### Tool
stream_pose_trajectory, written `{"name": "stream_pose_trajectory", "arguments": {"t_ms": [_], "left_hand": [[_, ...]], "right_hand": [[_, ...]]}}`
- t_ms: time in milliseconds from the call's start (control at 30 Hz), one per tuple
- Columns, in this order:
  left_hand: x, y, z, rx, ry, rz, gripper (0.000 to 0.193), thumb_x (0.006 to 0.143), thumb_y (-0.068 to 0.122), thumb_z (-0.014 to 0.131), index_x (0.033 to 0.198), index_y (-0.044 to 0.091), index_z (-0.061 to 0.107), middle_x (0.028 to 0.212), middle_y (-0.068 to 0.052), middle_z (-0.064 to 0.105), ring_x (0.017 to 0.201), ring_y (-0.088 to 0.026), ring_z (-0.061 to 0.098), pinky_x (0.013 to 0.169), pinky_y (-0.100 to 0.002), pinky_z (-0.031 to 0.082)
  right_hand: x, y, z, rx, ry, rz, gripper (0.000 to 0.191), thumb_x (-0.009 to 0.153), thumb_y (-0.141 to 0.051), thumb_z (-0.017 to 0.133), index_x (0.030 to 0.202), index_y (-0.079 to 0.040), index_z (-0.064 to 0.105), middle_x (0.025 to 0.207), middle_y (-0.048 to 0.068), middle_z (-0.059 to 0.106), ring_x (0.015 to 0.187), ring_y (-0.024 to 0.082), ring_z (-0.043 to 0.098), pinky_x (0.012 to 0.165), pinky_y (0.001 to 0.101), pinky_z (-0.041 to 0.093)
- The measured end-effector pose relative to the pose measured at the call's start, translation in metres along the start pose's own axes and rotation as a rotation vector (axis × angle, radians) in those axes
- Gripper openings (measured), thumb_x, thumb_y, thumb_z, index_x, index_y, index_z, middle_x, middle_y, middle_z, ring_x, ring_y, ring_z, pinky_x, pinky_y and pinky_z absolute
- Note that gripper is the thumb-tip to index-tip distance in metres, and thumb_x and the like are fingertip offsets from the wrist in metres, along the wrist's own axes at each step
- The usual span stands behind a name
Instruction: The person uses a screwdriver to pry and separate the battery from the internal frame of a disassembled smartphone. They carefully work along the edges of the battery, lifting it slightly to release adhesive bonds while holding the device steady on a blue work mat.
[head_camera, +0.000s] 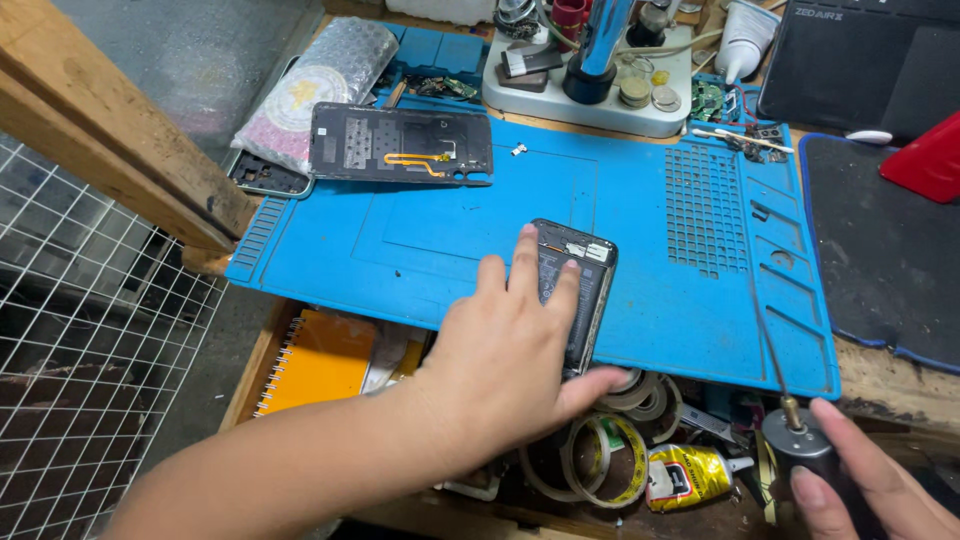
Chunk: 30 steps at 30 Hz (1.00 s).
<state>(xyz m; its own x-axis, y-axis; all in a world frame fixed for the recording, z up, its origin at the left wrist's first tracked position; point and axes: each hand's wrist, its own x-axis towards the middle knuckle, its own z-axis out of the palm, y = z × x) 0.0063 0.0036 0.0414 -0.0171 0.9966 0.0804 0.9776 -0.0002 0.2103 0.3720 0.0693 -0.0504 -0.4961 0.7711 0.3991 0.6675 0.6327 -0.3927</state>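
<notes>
An opened black phone (585, 270), back cover off and battery showing, lies on the blue repair mat (420, 230) near its front edge. My left hand (510, 350) rests flat on the phone, fingers spread over its lower half, thumb at its bottom end. At the lower right my right hand (860, 485) grips a grey cylindrical electric screwdriver (800, 450). Its thin bit (768, 345) points up over the mat to the right of the phone, not touching it. The phone's removed black back cover (400, 143) lies at the far left of the mat, inner side up.
A microscope base (590, 90) with small parts stands at the back. A bubble-wrap pouch (320, 85) lies back left, a black pad (880, 250) and red object (930, 160) at right. Tape rolls (610, 455), a yellow glue tube (690, 475) and an orange notebook (315, 365) sit below the mat. A wire grid (80, 330) is at left.
</notes>
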Motion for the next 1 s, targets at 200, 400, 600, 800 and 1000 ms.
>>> {"name": "stream_pose_trajectory", "arguments": {"t_ms": [200, 400, 600, 800, 1000], "left_hand": [[-0.009, -0.054, -0.029, 0.015, 0.133, 0.442, 0.062, 0.081, 0.029, 0.062, 0.136, 0.001, 0.058, 0.151, -0.022, 0.051, 0.137, -0.042, 0.047, 0.107, -0.053, 0.041], [-0.045, -0.062, -0.037, -0.185, 0.057, 0.640, 0.105, 0.072, 0.066, 0.071, 0.147, -0.004, 0.046, 0.151, -0.021, 0.050, 0.150, -0.038, 0.036, 0.118, -0.053, 0.031], [-0.054, -0.043, -0.021, -0.084, 0.093, 0.456, 0.110, 0.065, 0.063, 0.076, 0.146, -0.005, 0.044, 0.150, -0.023, 0.050, 0.146, -0.040, 0.040, 0.114, -0.053, 0.037], [-0.049, -0.001, 0.017, 0.021, 0.347, 0.199, 0.086, 0.079, 0.047, 0.067, 0.144, -0.005, 0.048, 0.145, -0.031, 0.053, 0.132, -0.050, 0.050, 0.103, -0.058, 0.046], [-0.040, -0.016, 0.023, 0.163, 0.428, 0.362, 0.051, 0.098, 0.021, 0.055, 0.144, 0.000, 0.057, 0.140, -0.031, 0.058, 0.125, -0.052, 0.059, 0.103, -0.050, 0.056]], "right_hand": [[0.019, -0.022, -0.010, 0.020, -0.128, 0.091, 0.057, 0.083, -0.013, 0.072, 0.140, -0.013, 0.065, 0.093, 0.007, 0.077, 0.092, 0.016, 0.076, 0.094, 0.0313, 0.056], [0.009, -0.031, -0.009, 0.061, -0.146, 0.130, 0.055, 0.081, -0.005, 0.074, 0.135, -0.013, 0.067, 0.084, 0.005, 0.074, 0.082, 0.016, 0.075, 0.086, 0.0310, 0.056], [0.014, -0.026, -0.008, 0.066, -0.179, 0.042, 0.055, 0.078, -0.006, 0.076, 0.132, -0.013, 0.069, 0.082, 0.004, 0.069, 0.079, 0.016, 0.069, 0.077, 0.0272, 0.057], [0.012, -0.041, -0.008, 0.097, -0.176, 0.109, 0.051, 0.082, 0.000, 0.074, 0.131, -0.011, 0.069, 0.085, 0.006, 0.069, 0.080, 0.016, 0.069, 0.080, 0.0275, 0.055], [0.000, -0.022, -0.003, 0.209, -0.164, 0.117, 0.054, 0.079, 0.002, 0.075, 0.132, -0.011, 0.070, 0.082, 0.004, 0.067, 0.073, 0.013, 0.067, 0.075, 0.0251, 0.056]]}}
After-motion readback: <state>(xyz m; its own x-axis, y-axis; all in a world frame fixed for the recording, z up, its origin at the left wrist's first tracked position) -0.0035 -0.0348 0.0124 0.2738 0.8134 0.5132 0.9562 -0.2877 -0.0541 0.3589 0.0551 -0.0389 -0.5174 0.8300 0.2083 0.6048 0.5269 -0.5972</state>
